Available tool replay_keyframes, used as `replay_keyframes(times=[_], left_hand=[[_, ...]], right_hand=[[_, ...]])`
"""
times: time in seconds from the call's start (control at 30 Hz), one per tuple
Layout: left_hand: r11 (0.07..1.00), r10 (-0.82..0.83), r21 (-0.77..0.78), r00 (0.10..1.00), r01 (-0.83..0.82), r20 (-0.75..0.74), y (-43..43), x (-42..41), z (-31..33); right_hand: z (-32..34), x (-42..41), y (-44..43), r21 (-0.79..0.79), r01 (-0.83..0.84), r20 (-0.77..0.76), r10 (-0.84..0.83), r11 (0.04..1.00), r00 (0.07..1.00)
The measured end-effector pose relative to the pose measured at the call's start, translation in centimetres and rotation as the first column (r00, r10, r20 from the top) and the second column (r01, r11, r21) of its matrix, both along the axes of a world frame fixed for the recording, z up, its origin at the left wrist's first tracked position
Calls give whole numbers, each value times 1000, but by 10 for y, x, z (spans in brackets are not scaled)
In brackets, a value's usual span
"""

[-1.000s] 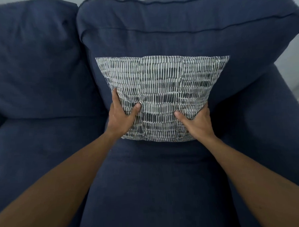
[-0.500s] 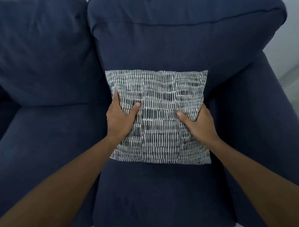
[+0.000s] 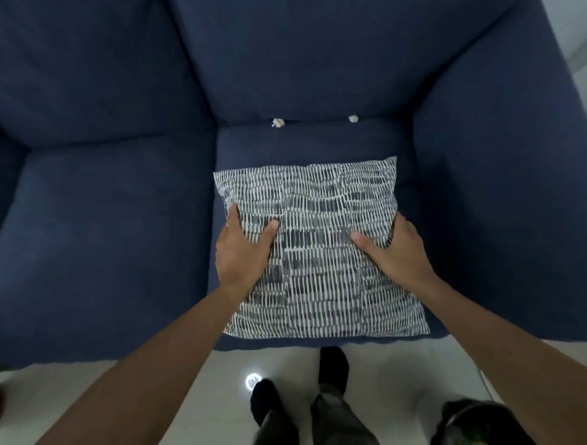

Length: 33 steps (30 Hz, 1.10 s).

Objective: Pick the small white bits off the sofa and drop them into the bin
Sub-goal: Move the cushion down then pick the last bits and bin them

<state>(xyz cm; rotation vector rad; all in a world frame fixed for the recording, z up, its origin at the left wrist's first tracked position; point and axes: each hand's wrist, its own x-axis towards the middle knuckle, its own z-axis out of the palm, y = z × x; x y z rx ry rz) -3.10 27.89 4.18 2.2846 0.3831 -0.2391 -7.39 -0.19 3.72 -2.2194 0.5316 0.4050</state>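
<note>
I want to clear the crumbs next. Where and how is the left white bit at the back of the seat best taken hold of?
Pinch the left white bit across its lumpy sides with thumb and forefinger, coming from above and in front. It sits right in the crease where the seat cushion meets the back cushion, so a push from the front would likely wedge it deeper. Either hand must first let go of the pillow.

matt cloth sofa (image 3: 110, 210), woven cushion (image 3: 320, 254), glossy floor (image 3: 410, 378)

Patterned cushion (image 3: 320, 254) on the seat; pale floor (image 3: 409, 368); dark object (image 3: 479, 426) bottom right.
</note>
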Motion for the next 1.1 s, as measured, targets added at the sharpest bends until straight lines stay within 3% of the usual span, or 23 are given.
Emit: replay_keyframes(times=[0.3, 0.43, 0.63, 0.83, 1.1], left_hand=[[976, -65, 192, 979, 103, -194, 6, -20, -30], [932, -105, 336, 988, 136, -111, 6, -19, -27], [895, -241, 372, 969, 246, -61, 6, -13, -12], [803, -417, 485, 908, 348, 40, 2, 6, 18], [738, -501, 577, 857, 351, 119, -8, 51, 59]], right_hand=[[-22, -25, 6, -10, 42, -128, -43, 999, 991], [-16, -23, 6, -117, -17, -170, -3, 993, 985], [-1, -15, -3, -252, -106, -144, 71, 962, 987], [29, 8, -8, -416, -278, -100, 260, 866, 960], [73, 59, -15, -523, -318, -18, 362, 791, 932]])
